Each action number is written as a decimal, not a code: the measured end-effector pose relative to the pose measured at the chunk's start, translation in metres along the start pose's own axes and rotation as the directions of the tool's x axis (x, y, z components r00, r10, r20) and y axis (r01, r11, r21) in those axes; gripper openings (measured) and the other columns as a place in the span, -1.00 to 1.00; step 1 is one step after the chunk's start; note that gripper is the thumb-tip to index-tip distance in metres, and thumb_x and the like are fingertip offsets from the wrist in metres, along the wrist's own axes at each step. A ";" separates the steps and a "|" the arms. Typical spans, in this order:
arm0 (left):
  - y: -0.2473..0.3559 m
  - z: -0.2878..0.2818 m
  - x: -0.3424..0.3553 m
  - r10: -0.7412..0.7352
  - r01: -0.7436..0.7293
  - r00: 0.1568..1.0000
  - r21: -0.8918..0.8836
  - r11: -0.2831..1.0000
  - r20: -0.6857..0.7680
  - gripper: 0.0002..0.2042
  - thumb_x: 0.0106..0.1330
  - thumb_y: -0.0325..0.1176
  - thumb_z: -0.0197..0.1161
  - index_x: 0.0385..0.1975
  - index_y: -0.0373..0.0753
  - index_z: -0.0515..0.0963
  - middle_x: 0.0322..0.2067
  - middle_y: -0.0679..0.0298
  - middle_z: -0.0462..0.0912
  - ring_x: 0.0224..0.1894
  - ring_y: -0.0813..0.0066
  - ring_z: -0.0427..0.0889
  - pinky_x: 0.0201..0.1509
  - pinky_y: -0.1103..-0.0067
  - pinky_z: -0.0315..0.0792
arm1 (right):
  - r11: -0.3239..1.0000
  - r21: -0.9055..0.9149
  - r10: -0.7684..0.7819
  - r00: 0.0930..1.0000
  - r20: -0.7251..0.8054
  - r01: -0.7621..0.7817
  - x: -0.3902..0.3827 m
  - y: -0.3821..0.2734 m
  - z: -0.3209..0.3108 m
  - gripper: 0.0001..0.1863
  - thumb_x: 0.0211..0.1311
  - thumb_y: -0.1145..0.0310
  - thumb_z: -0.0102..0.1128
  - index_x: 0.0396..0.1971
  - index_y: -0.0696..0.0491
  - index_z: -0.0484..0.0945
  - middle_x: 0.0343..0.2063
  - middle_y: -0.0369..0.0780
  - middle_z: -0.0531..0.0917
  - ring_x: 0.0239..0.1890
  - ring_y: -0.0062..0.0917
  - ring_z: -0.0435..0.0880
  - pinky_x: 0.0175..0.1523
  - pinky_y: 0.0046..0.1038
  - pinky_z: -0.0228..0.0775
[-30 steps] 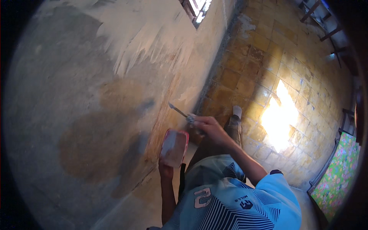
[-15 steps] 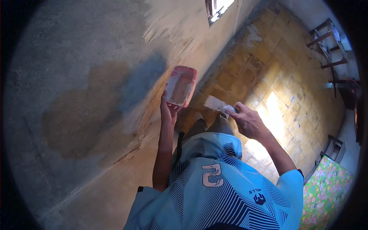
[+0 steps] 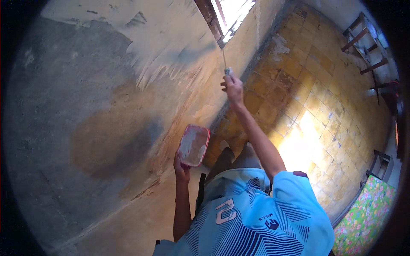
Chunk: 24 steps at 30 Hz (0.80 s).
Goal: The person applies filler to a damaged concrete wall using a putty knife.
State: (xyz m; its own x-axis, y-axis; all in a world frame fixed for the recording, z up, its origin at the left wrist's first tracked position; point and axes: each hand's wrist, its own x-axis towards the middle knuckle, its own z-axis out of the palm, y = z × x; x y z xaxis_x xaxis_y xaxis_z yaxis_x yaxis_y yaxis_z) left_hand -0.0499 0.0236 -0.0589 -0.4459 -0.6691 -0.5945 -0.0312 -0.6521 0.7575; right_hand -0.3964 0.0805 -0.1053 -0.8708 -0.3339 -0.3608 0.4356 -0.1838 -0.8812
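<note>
My left hand [image 3: 182, 171] grips the lower left edge of a red rectangular tub [image 3: 193, 149], its inside smeared with pale filler paste. Out in front, my right hand [image 3: 233, 90] is closed round the handle of a putty knife [image 3: 225, 63]. The knife's blade is seen edge-on and points toward the wall below the window corner; I cannot tell whether it touches. On the left the wall [image 3: 64, 81] has bare grey plaster, with streaky cream filler [image 3: 158, 51] spread over its upper part.
A window [image 3: 228, 19] lets in bright light at the top. Yellowish worn floor tiles [image 3: 273, 85] lie to the right, with a sunlit patch. Wooden furniture [image 3: 363, 42] stands at the far right. Nearer on the right is a green flowered cloth [image 3: 365, 213].
My right hand has swung forward and up with the putty knife, from beside my body toward the window corner. The tub in my left hand sits lower and nearer in view.
</note>
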 end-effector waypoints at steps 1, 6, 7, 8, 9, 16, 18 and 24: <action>-0.004 -0.008 -0.003 -0.045 0.044 0.999 -0.002 0.999 -0.020 -0.46 0.28 -0.11 0.08 0.22 -0.21 0.27 0.15 0.16 0.40 0.17 0.28 0.42 0.16 0.34 0.40 | 0.998 0.034 -0.052 0.997 -0.050 0.054 0.002 0.008 0.011 -0.57 0.31 0.27 0.03 0.11 0.17 0.41 -0.28 -0.23 0.59 -0.37 -0.60 0.59 -0.41 -0.59 0.43; -0.005 -0.033 -0.043 0.056 -0.056 0.998 -0.013 0.998 0.018 -0.43 0.30 -0.11 0.01 0.27 -0.21 0.19 0.22 0.12 0.30 0.25 0.19 0.32 0.25 0.24 0.31 | 0.989 0.081 -0.103 0.969 -0.222 0.124 -0.002 0.030 0.054 -0.53 0.25 0.27 0.10 0.09 0.23 0.43 -0.31 -0.17 0.61 -0.41 -0.54 0.61 -0.38 -0.52 0.50; -0.003 -0.037 -0.048 0.045 -0.044 0.999 -0.005 0.999 0.012 -0.42 0.31 -0.10 -0.01 0.29 -0.21 0.17 0.24 0.10 0.26 0.27 0.17 0.29 0.28 0.21 0.27 | 0.993 0.050 -0.092 0.977 -0.190 0.103 -0.004 0.031 0.059 -0.55 0.22 0.29 0.13 0.04 0.25 0.47 -0.39 -0.17 0.62 -0.44 -0.55 0.61 -0.37 -0.51 0.49; -0.003 -0.040 -0.053 0.039 -0.039 0.999 -0.005 0.999 0.006 -0.42 0.31 -0.10 -0.01 0.29 -0.21 0.17 0.24 0.10 0.26 0.27 0.17 0.29 0.28 0.21 0.27 | 0.997 0.010 -0.077 0.984 -0.159 0.080 -0.007 0.035 0.062 -0.58 0.19 0.31 0.15 -0.01 0.27 0.50 -0.46 -0.18 0.63 -0.47 -0.55 0.61 -0.37 -0.51 0.48; -0.003 -0.042 -0.057 0.029 -0.028 0.998 0.014 1.000 -0.048 -0.41 0.31 -0.10 -0.01 0.30 -0.22 0.15 0.25 0.10 0.24 0.28 0.16 0.27 0.28 0.20 0.27 | 0.991 -0.126 -0.064 0.986 -0.155 0.044 -0.010 0.038 0.063 -0.66 0.15 0.31 0.18 -0.17 0.26 0.59 -0.59 -0.21 0.62 -0.54 -0.57 0.59 -0.39 -0.51 0.43; -0.005 -0.072 -0.066 0.050 -0.050 0.992 0.002 0.999 -0.113 -0.43 0.34 -0.13 -0.03 0.31 -0.22 0.11 0.26 0.10 0.22 0.29 0.15 0.25 0.27 0.18 0.26 | 0.994 -0.099 0.064 0.989 0.131 -0.051 -0.076 0.056 0.068 -0.69 0.05 0.26 0.27 -0.34 0.23 0.63 -0.61 -0.25 0.63 -0.53 -0.70 0.52 -0.39 -0.47 0.40; 0.002 -0.075 -0.070 0.056 -0.058 0.993 -0.020 0.998 -0.099 -0.44 0.34 -0.15 -0.02 0.30 -0.22 0.12 0.26 0.10 0.22 0.28 0.14 0.26 0.26 0.18 0.26 | 0.967 -0.248 0.096 0.979 0.181 -0.049 -0.135 0.060 0.063 -0.69 0.02 0.29 0.30 -0.33 0.23 0.63 -0.62 -0.25 0.63 -0.52 -0.71 0.53 -0.38 -0.48 0.40; 0.001 -0.087 -0.067 0.020 -0.029 0.994 -0.080 0.996 -0.107 -0.44 0.34 -0.16 0.01 0.29 -0.23 0.14 0.24 0.10 0.25 0.27 0.14 0.27 0.26 0.18 0.25 | 0.999 0.039 0.001 0.998 0.065 -0.004 -0.064 0.072 0.030 -0.73 0.01 0.32 0.33 -0.35 0.22 0.64 -0.61 -0.24 0.65 -0.54 -0.70 0.55 -0.39 -0.54 0.41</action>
State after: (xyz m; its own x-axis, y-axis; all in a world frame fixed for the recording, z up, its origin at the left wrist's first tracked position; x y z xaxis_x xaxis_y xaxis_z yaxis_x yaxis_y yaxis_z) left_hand 0.0576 0.0367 -0.0417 -0.3481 -0.7166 -0.6044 0.0533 -0.6589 0.7504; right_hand -0.3020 0.0612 -0.1365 -0.8536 -0.3934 -0.3415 0.4477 -0.2185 -0.8671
